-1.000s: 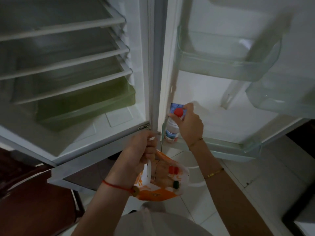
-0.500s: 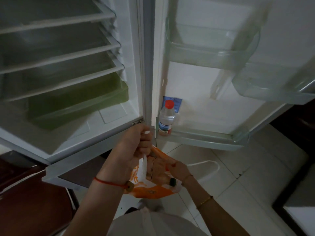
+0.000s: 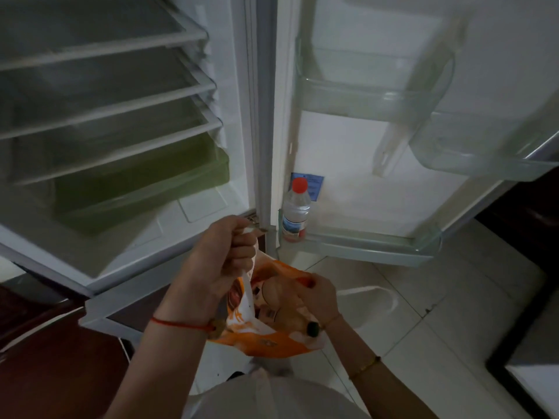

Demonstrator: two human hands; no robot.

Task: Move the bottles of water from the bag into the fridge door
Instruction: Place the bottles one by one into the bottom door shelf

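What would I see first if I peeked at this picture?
The bright orange bag in the middle, gripped by the left hand while the right hand dips inside. Then one red-capped water bottle standing upright at the hinge end of the bottom door shelf.

Clear plastic bottle (image 3: 295, 211), glossy bag (image 3: 272, 337)

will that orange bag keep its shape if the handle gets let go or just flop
Probably flop: the orange bag looks like thin film, creased and hanging from the left hand gripping its handle. It would likely drop fast too, since the bottles showing inside seem to weigh down its bottom.
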